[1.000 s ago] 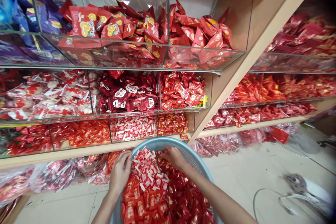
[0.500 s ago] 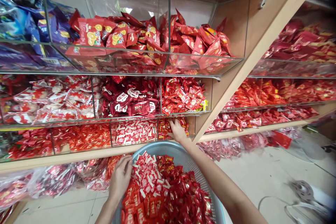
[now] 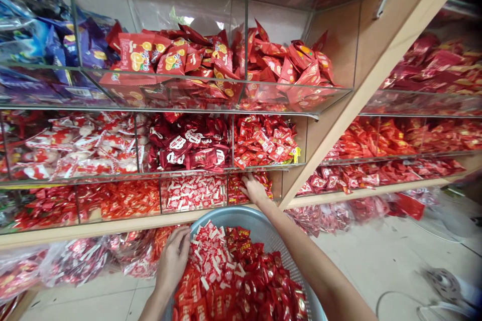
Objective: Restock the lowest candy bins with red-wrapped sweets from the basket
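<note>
A blue-grey plastic basket (image 3: 259,218) with a perforated wall sits low in front of me. It is filled with wrapped candies: white-and-red ones (image 3: 211,251), dark red ones (image 3: 271,281), and bright red packets (image 3: 192,296) at the near left. My left hand (image 3: 175,253) grips the basket's left rim, fingers bent over it. Stretched forward past the far rim, my right hand (image 3: 253,189) reaches into the bottom shelf compartment at its right end. Its fingers are apart on the red-and-gold wrapped candies (image 3: 266,180) there; the fingertips are partly hidden among them.
Clear-walled shelf compartments (image 3: 196,193) hold many wrapped sweets, with orange-print red packets (image 3: 173,60) higher up. A slanting wooden post (image 3: 327,160) stands right of my right hand. Bagged candies (image 3: 79,261) lie beneath the shelf. A fan-like object (image 3: 440,283) and cord lie on the tiled floor.
The view has shifted slightly, so the shelves sit a little lower and to the right. My right hand stays in the compartment, its fingers slightly shifted; my left hand keeps the rim.
</note>
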### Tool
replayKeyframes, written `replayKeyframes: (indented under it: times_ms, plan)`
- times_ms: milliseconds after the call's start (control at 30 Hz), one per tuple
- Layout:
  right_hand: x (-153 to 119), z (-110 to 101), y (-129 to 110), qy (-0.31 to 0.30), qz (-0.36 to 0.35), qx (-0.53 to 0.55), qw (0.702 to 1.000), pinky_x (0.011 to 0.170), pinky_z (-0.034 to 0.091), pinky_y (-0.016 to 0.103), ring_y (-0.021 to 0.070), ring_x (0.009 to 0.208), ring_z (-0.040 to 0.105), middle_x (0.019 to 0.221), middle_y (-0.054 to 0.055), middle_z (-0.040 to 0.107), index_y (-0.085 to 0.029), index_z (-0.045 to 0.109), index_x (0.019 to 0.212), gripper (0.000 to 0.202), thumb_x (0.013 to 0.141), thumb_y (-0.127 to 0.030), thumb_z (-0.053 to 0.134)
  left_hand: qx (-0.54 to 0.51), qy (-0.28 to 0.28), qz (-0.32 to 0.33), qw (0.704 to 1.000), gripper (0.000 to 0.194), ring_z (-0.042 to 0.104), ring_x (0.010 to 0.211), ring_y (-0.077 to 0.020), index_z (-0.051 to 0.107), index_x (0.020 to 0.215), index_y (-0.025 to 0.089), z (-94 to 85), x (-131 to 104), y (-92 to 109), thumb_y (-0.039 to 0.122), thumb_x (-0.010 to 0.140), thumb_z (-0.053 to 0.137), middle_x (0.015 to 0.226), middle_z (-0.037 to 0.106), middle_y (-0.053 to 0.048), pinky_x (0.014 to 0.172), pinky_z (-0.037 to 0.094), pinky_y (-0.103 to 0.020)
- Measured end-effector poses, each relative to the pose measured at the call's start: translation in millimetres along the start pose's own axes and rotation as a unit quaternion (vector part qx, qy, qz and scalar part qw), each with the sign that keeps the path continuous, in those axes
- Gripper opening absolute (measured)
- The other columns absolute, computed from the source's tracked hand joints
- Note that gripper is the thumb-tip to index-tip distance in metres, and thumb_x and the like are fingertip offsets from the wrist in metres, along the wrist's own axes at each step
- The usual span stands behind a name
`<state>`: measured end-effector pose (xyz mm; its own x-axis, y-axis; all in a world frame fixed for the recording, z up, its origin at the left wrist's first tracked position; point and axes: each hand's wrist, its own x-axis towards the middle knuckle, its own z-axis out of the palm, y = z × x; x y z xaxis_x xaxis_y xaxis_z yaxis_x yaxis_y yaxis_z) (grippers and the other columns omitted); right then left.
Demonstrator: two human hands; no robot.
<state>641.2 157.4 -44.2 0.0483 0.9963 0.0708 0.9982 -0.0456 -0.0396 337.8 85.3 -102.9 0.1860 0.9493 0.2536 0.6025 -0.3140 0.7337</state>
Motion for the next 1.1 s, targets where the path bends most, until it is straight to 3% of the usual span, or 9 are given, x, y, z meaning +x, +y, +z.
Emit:
replayKeyframes:
  times_ms: [267,467,633,767,833,900,1033,1100]
  plan:
    - [-1,-2,-4,-0.004,-0.053,-0.042,0.998,0.072,0.045,0.026,0.0214,0.101,0.051,0.126,0.012,0.037,-0.023,0.038,0.121,0.042,0.081,-0.029,0.050,0.010,-0.001,-0.005,1.000,0.027,0.054,0.101,-0.0181,0.059,0.098,0.022,-0.7,0,4,0.036,0.083,0.041,0.107,0.059,-0.004,0.090,0.042,-0.034]
    - [2,-7,-16,-0.017,-0.096,-0.053,0.994,0.070,0.045,0.025,0.0193,0.096,0.054,0.117,0.011,0.048,-0.021,0.046,0.112,0.029,0.085,-0.017,0.039,0.009,0.001,0.001,1.000,0.028,0.056,0.098,-0.0190,0.059,0.097,0.021,-2.0,0,5,0.036,0.083,0.041,0.105,0.060,-0.006,0.088,0.044,-0.035]
    - [0,-5,-12,-0.041,-0.071,0.019,0.996,0.074,0.043,0.026,0.0177,0.092,0.057,0.117,0.010,0.050,-0.022,0.048,0.113,0.029,0.086,-0.019,0.037,0.006,-0.006,0.001,1.000,0.027,0.054,0.100,-0.0193,0.058,0.099,0.021,-1.0,0,2,0.035,0.083,0.041,0.108,0.058,-0.006,0.089,0.042,-0.036]
    - [2,2,-5,0.041,-0.039,0.162,0.985,0.076,0.043,0.027,0.0174,0.094,0.056,0.114,0.008,0.055,-0.022,0.050,0.112,0.028,0.085,-0.027,0.043,0.004,0.003,0.003,1.000,0.028,0.055,0.100,-0.0200,0.059,0.099,0.021,-0.8,0,2,0.036,0.083,0.041,0.106,0.059,-0.007,0.089,0.043,-0.037]
    - [5,5,-4,0.096,-0.002,0.286,0.953,0.072,0.044,0.027,0.0171,0.086,0.057,0.103,0.008,0.060,-0.018,0.055,0.105,0.028,0.082,-0.033,0.048,0.006,0.008,0.003,1.000,0.028,0.056,0.099,-0.0198,0.060,0.098,0.021,-1.2,0,3,0.036,0.082,0.042,0.106,0.060,-0.006,0.089,0.043,-0.036]
    - [8,5,-6,0.126,0.044,0.438,0.889,0.061,0.044,0.026,0.0149,0.070,0.057,0.091,0.008,0.063,-0.015,0.057,0.097,0.033,0.076,-0.040,0.054,0.008,0.007,0.001,1.000,0.028,0.056,0.098,-0.0192,0.060,0.098,0.021,-1.7,0,5,0.036,0.082,0.042,0.106,0.060,-0.006,0.088,0.044,-0.035]
    - [-4,-2,-12,0.099,0.118,0.671,0.725,0.039,0.033,0.019,0.0070,0.044,0.045,0.068,0.000,0.059,-0.015,0.053,0.086,0.043,0.062,-0.049,0.063,0.012,-0.004,-0.005,1.000,0.028,0.055,0.100,-0.0181,0.059,0.099,0.021,-2.4,-1,5,0.035,0.083,0.041,0.107,0.059,-0.005,0.088,0.043,-0.033]
    - [-23,-8,-15,0.070,0.126,0.715,0.684,0.037,0.028,0.017,0.0046,0.040,0.040,0.060,-0.005,0.054,-0.017,0.052,0.082,0.042,0.060,-0.049,0.066,0.014,-0.003,-0.003,1.000,0.028,0.055,0.100,-0.0181,0.059,0.099,0.021,-2.1,-1,4,0.034,0.083,0.041,0.107,0.059,-0.005,0.089,0.043,-0.033]
